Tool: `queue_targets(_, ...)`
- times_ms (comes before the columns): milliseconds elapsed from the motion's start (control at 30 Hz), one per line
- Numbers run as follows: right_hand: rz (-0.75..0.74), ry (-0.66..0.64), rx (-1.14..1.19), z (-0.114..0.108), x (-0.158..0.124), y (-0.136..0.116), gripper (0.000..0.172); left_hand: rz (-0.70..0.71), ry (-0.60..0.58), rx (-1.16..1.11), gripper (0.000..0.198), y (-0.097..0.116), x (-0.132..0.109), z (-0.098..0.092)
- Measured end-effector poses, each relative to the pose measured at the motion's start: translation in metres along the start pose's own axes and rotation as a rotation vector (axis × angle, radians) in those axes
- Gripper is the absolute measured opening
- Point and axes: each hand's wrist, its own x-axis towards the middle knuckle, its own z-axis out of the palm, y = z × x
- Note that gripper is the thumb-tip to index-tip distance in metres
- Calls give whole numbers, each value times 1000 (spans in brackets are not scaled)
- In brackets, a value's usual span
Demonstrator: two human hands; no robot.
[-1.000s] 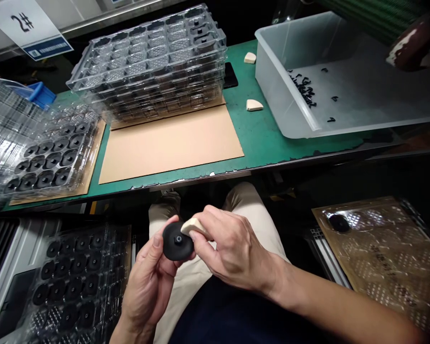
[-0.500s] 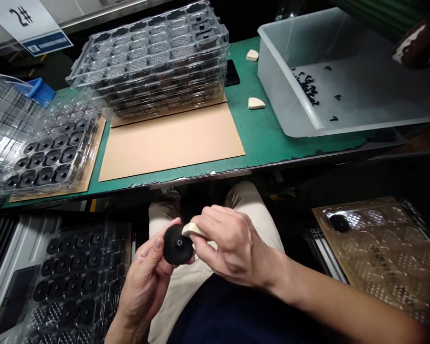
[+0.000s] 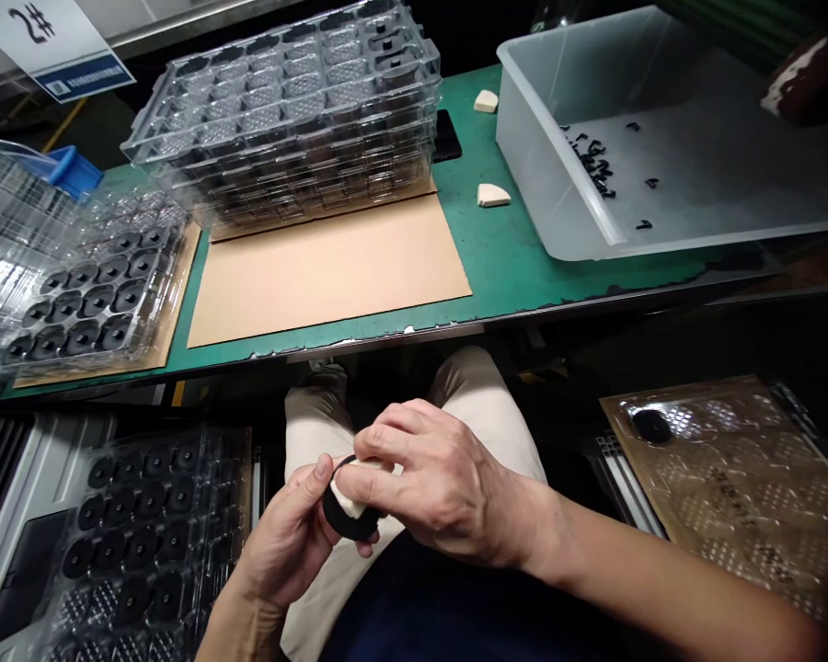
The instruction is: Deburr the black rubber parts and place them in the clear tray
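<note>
Above my lap, my left hand [image 3: 290, 519] grips a round black disc-shaped part [image 3: 349, 524] by its edge, thumb on top. My right hand [image 3: 434, 473] pinches a cream sponge wedge [image 3: 349, 496] and presses it on the disc's face. The wedge and my right fingers hide most of that face, including its centre. Two more cream wedges lie on the green table, one nearer [image 3: 493, 195] and one farther back [image 3: 486, 101].
Stacked clear trays [image 3: 282, 129] stand on cardboard [image 3: 331, 285] on the table. Trays of black discs sit at left [image 3: 83, 313] and lower left [image 3: 138, 515]. A grey bin [image 3: 545, 175] holds small black scraps. At lower right, a clear tray [image 3: 738, 487] carries one disc [image 3: 652, 426].
My right hand has moved the sponge wedge from the disc's upper right edge across its face. The disc has tilted and shifted slightly down and right, and its central stub is now covered.
</note>
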Motion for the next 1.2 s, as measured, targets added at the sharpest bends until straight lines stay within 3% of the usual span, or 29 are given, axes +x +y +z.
queue_targets(67,56,51,-17,5,0,1,16,77,57,-60,32,-3,3,4)
queue_targets(167,390,154,71,14,0,-1,15,346,234,-95,34,-7,7,12)
queue_targets(233,613,109,287,18,1,-5,23,479,309,-61,49,-9,7,16)
queue_targets(300,702,24,466,19,3,-9,26,541,334,-30,55,-10,6,18)
queue_targets(367,660,54,455,17,4,-10,23,554,351,-24,53,-10,3,17)
queue_targets(467,503,153,257,15,3,-6,19,440,310,-1,48,-7,1,11)
queue_targets(633,267,27,96,11,-3,3,14,197,127,27,29,-6,0,3)
queue_targets(767,96,-22,106,9,-2,6,20,50,62,-20,33,-9,-2,3)
queue_targets(900,-67,-5,134,11,2,10,19,5,27,-87,31,-10,-1,5)
queue_targets(967,47,58,87,14,2,10,15,126,102,-126,28,-10,2,5)
queue_targets(1033,307,106,118,18,1,7,16,295,196,-115,33,-10,5,5)
queue_targets(1133,661,59,385,21,5,-4,29,460,239,8,55,-13,9,4)
queue_targets(1200,741,59,518,19,10,-13,27,526,239,77,59,-15,10,5)
